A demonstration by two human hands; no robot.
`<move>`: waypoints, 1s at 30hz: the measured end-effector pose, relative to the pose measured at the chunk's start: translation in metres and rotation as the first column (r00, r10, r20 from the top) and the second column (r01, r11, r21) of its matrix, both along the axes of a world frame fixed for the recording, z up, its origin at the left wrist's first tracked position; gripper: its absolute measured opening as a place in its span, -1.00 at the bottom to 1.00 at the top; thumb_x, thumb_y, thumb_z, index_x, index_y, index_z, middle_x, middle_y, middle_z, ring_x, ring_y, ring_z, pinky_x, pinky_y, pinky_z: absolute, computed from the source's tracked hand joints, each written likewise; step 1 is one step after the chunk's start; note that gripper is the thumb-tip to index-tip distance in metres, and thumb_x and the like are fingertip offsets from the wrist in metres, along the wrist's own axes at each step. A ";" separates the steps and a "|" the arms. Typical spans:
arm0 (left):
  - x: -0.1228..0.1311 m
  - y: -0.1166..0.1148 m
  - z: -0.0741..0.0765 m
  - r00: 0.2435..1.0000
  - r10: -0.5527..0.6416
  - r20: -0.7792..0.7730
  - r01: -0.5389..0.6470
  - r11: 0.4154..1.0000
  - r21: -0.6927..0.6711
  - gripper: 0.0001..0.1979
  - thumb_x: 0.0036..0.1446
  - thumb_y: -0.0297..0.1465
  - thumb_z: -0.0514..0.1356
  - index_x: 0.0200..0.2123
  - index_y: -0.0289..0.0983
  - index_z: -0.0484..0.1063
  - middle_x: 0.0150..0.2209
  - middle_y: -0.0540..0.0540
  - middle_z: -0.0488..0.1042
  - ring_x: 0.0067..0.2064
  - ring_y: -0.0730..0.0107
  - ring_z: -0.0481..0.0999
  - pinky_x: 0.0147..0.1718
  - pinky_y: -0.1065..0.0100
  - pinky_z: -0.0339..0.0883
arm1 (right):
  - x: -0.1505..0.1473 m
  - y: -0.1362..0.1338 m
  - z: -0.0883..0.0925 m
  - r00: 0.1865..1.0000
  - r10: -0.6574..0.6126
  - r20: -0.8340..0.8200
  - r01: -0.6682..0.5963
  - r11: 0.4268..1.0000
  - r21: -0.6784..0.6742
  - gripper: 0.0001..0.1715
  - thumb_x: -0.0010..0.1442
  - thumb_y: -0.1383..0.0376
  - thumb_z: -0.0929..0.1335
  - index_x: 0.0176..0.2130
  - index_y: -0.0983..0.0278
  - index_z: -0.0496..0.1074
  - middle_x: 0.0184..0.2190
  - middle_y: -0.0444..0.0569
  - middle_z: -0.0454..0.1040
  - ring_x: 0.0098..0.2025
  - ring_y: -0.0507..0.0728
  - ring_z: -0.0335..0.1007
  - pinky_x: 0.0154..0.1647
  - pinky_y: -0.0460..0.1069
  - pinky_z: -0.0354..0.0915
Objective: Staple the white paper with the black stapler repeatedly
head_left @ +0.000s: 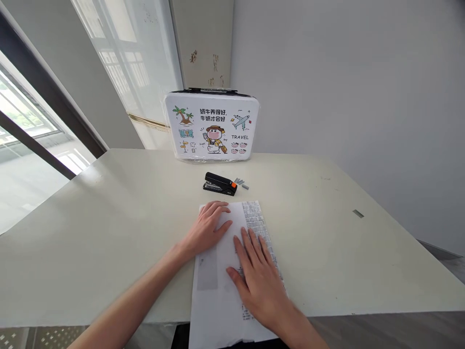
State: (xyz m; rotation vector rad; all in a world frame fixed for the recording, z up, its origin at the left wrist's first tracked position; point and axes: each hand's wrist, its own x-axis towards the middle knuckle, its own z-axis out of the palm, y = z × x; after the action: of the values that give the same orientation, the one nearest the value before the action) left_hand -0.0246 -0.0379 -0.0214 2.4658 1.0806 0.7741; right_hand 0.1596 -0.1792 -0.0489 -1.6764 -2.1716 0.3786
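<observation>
— What colour is the paper (223,312)?
— White, with small dark print and a band of grey, row-like blocks down its right side. A flat grey patch (207,274) shows at the left.
— And the stapler (220,184)?
— Black, with a bright orange block (234,184). The staples (245,187) are silver-grey.
— The case (212,123)?
— White front, black lettering, black handle (214,90). Its cartoons include green palm trees (179,111), a pale blue aeroplane (241,123) and a figure (214,133) in yellow, pink-muzzled, brown-hatted.
— What about the desk (109,232)?
— Plain creamy white. The wall (345,77) is grey, the upright panel (203,29) beige with brown blotches.
</observation>
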 end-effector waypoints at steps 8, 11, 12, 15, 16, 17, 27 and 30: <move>-0.006 0.007 -0.007 0.999 -0.033 -0.004 0.033 0.998 -0.059 -0.70 0.37 -0.26 0.22 0.12 -0.16 0.43 0.31 -0.22 0.40 0.36 -0.04 0.29 0.31 -0.12 0.13 | 0.032 0.075 0.042 0.948 -0.036 -0.316 0.070 0.993 0.095 -0.43 0.45 0.05 0.27 0.36 0.06 0.32 0.35 0.04 0.38 0.41 0.38 0.24 0.37 0.42 0.26; -0.007 0.007 -0.006 0.999 -0.034 0.002 0.034 0.997 -0.072 -0.69 0.37 -0.26 0.22 0.13 -0.16 0.43 0.33 -0.21 0.39 0.37 -0.04 0.27 0.33 -0.11 0.11 | 0.032 0.135 0.051 0.951 -0.008 -0.309 0.075 0.976 0.207 -0.49 0.42 0.18 0.29 0.31 0.11 0.35 0.26 0.10 0.45 0.30 0.37 0.36 0.30 0.37 0.32; -0.007 0.006 -0.005 0.999 -0.037 0.003 0.037 0.996 -0.081 -0.70 0.38 -0.26 0.22 0.13 -0.16 0.44 0.33 -0.21 0.39 0.38 -0.04 0.27 0.34 -0.11 0.11 | 0.028 0.153 0.051 0.958 -0.014 -0.285 0.078 0.973 0.216 -0.49 0.41 0.21 0.30 0.30 0.14 0.34 0.25 0.12 0.45 0.29 0.37 0.36 0.28 0.37 0.32; -0.009 0.006 -0.002 0.999 -0.034 0.005 0.035 0.993 -0.112 -0.72 0.40 -0.25 0.20 0.12 -0.15 0.46 0.35 -0.18 0.38 0.42 -0.04 0.23 0.36 -0.11 0.09 | 0.010 0.198 0.045 0.974 -0.004 -0.228 0.052 0.977 0.208 -0.49 0.34 0.24 0.38 0.25 0.20 0.39 0.16 0.15 0.52 0.23 0.39 0.38 0.24 0.35 0.32; -0.010 0.006 -0.001 1.000 -0.031 -0.002 0.031 0.992 -0.119 -0.72 0.40 -0.25 0.19 0.12 -0.14 0.46 0.36 -0.17 0.38 0.43 -0.04 0.22 0.37 -0.10 0.08 | 0.004 0.208 0.043 0.975 0.007 -0.222 0.039 0.978 0.203 -0.52 0.32 0.25 0.40 0.21 0.22 0.42 0.12 0.15 0.55 0.20 0.39 0.40 0.23 0.35 0.32; -0.011 0.006 0.000 1.000 -0.027 -0.013 0.025 0.992 -0.121 -0.72 0.41 -0.25 0.18 0.12 -0.14 0.45 0.36 -0.17 0.37 0.44 -0.03 0.21 0.37 -0.10 0.07 | -0.002 0.215 0.040 0.975 0.018 -0.221 0.027 0.979 0.200 -0.56 0.31 0.26 0.42 0.16 0.23 0.46 0.07 0.14 0.58 0.17 0.39 0.42 0.23 0.34 0.31; -0.023 0.018 -0.006 0.996 0.052 -0.067 -0.058 0.994 -0.094 -0.71 0.46 -0.25 0.08 0.12 -0.16 0.47 0.36 -0.17 0.39 0.44 0.00 0.23 0.38 -0.09 0.08 | 0.066 0.169 0.052 0.937 -0.002 -0.351 0.068 0.982 0.176 -0.64 0.31 0.06 0.43 0.03 0.17 0.51 0.01 0.03 0.62 -0.01 0.28 0.55 0.07 0.19 0.43; -0.028 0.023 -0.006 0.993 0.098 -0.063 -0.104 0.988 -0.114 -0.68 0.47 -0.22 0.06 0.11 -0.17 0.48 0.35 -0.17 0.40 0.44 -0.01 0.23 0.40 -0.07 0.05 | 0.110 0.129 0.057 0.940 -0.065 -0.336 0.104 0.990 0.099 -0.53 0.30 -0.10 0.41 0.01 0.14 0.52 -0.09 0.00 0.63 -0.13 0.24 0.55 -0.01 0.15 0.45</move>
State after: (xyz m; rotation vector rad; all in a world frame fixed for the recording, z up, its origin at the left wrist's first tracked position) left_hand -0.0529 -0.0149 -0.0272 2.3636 1.2435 0.6533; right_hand 0.2693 -0.0502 0.0078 -1.5132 -1.8339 0.4646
